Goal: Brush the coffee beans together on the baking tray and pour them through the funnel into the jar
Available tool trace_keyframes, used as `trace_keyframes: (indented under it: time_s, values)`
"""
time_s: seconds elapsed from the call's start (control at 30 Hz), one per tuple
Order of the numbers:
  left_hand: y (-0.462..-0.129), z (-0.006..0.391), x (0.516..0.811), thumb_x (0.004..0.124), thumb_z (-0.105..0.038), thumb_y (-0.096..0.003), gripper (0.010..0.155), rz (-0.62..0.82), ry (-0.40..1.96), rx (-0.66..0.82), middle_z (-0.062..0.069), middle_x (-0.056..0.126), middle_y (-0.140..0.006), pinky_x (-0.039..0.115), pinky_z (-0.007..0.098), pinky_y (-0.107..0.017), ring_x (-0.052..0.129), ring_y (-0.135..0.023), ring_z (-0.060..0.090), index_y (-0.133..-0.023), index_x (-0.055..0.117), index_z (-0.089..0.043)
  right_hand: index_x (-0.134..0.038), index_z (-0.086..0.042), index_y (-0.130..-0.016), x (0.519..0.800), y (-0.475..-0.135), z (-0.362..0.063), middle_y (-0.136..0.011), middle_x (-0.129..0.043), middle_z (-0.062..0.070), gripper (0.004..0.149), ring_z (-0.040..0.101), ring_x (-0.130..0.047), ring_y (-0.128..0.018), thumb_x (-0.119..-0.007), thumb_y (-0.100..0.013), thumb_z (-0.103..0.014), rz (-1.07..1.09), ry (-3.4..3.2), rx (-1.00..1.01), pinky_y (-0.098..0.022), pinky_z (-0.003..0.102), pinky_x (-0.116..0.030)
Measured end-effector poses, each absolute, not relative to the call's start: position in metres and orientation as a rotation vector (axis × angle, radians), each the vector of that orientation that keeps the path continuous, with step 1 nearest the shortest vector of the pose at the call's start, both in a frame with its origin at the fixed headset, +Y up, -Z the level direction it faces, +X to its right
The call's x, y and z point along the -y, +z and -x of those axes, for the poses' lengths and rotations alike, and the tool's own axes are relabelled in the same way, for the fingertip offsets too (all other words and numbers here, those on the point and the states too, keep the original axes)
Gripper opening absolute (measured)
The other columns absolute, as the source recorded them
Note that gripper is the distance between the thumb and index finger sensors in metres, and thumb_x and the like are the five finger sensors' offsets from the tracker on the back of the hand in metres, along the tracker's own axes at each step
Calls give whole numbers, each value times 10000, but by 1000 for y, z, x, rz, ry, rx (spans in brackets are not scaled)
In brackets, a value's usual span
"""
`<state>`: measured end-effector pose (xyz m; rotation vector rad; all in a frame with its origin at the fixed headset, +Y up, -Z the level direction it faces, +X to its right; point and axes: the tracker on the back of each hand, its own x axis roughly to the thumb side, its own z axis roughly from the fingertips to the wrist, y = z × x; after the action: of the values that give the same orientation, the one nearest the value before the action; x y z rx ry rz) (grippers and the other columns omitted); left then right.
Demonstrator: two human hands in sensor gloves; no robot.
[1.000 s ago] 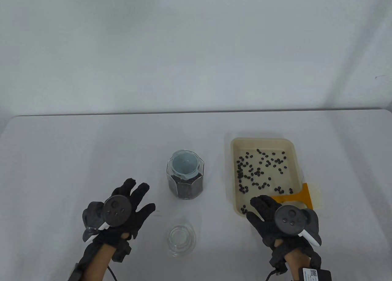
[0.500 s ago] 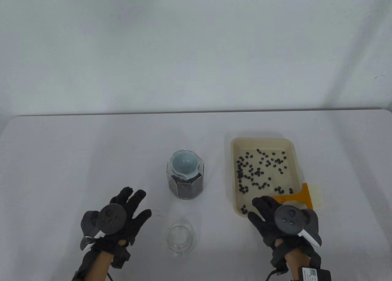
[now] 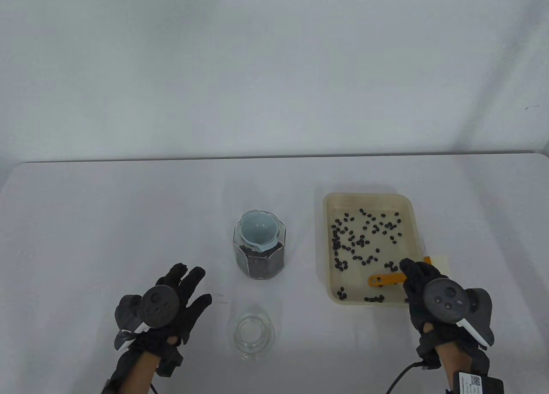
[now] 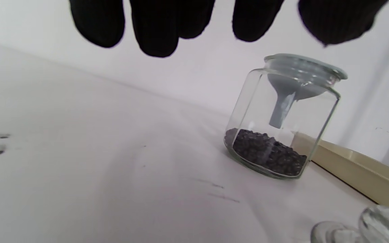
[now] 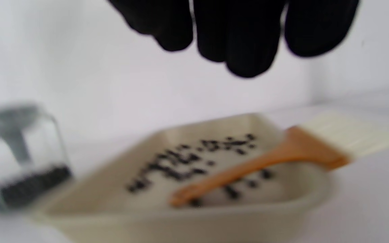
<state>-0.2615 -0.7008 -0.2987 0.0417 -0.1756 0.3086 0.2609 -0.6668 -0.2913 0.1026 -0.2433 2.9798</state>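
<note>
only a tiny, unreadable printed label [image 3: 472,380] at the right wrist.

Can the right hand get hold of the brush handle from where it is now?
Probably yes. The right hand hovers open just above the near right corner of the tray, and the orange handle of the brush lies across the tray rim with nothing over it. Only loose coffee beans lie nearby.

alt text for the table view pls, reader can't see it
Two gloved hands hover over a white table: the right hand above a brush lying across a tray of scattered coffee beans, the left hand open near a jar fitted with a funnel.
</note>
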Motion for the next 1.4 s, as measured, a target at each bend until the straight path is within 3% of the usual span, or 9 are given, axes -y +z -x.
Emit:
trace_keyframes:
  time_s: [0.13,0.3,0.6,1.07,1.4]
  values:
    - [-298,259,701,677,-694,-436,686,-29,295,193,68,570,-1141,730,563,-674,801,-979,287,-1059,575,-426,-721,-216,-956,671,-317,-233,-920,-791,173,513,281,-948,-516,-801,-450,-255,-244,3418,25,-379,491,-842]
    - [-298,260,700,677,-694,-434,688,-25,314,196,70,591,-1133,742,561,-664,827,-959,286,-1056,589,-414,-660,-236,-981,693,-353,-198,-964,-754,141,602,231,-959,-490,-857,-414,-288,-425,3732,-304,-360,442,-864]
    - [-300,263,699,677,-695,-437,693,-13,348,201,75,608,-1127,747,560,-658,840,-948,291,-1056,605,-393,-595,-250,-1011,730,-382,-195,-979,-744,137,692,215,-967,-448,-898,-390,-297,-341,3698,-657,-333,430,-872]
    - [-301,262,700,668,-694,-443,710,-8,349,199,88,535,-1147,756,550,-651,839,-942,289,-1063,598,-356,-681,-228,-961,763,-381,-199,-875,-870,117,592,186,-997,-357,-870,-401,-261,-481,3778,-480,-269,402,-895]
    - [-300,263,699,667,-692,-442,728,-10,347,183,90,530,-1144,760,546,-647,842,-938,285,-1069,576,-333,-643,-235,-979,753,-378,-206,-846,-889,97,629,179,-997,-344,-873,-396,-281,-460,3688,-298,-269,405,-897]
